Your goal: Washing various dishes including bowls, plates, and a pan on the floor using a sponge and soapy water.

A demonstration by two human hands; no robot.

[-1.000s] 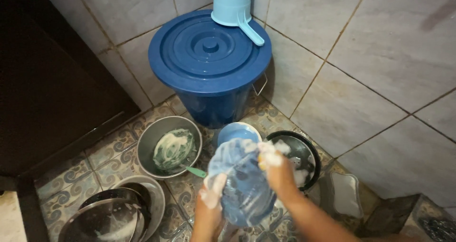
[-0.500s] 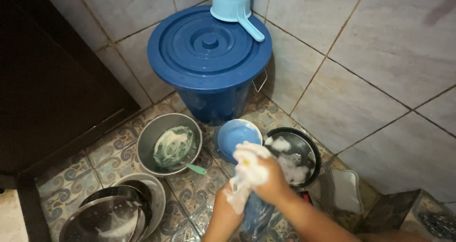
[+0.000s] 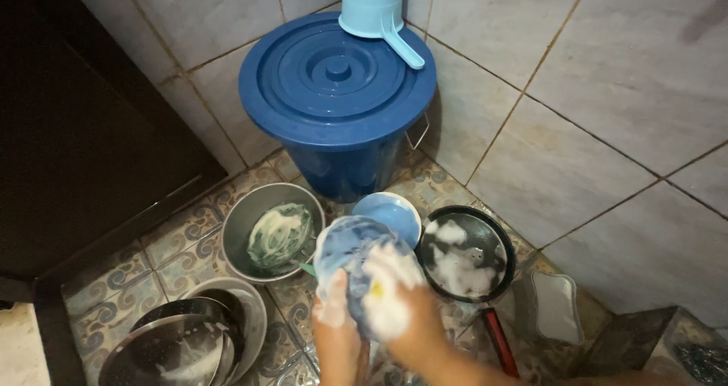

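Note:
My left hand [image 3: 334,321] grips the near edge of a soapy blue plate [image 3: 346,249] held tilted over the floor. My right hand [image 3: 394,302], covered in foam, presses a sudsy yellow sponge [image 3: 377,288] against the plate's face. Both hands sit low in the middle of the view. Behind the plate, a small blue bowl [image 3: 394,211] rests on the patterned floor tiles.
A big blue lidded bucket [image 3: 337,90] stands in the corner with a light blue jug [image 3: 373,7] on top. A steel bowl [image 3: 265,230] holds a soapy green plate. A black pan [image 3: 466,253] with foam lies right. Steel dishes [image 3: 186,340] are stacked at lower left.
The plate has come back up and turned face-up toward me. My right hand moved from its top edge down onto its face with the sponge.

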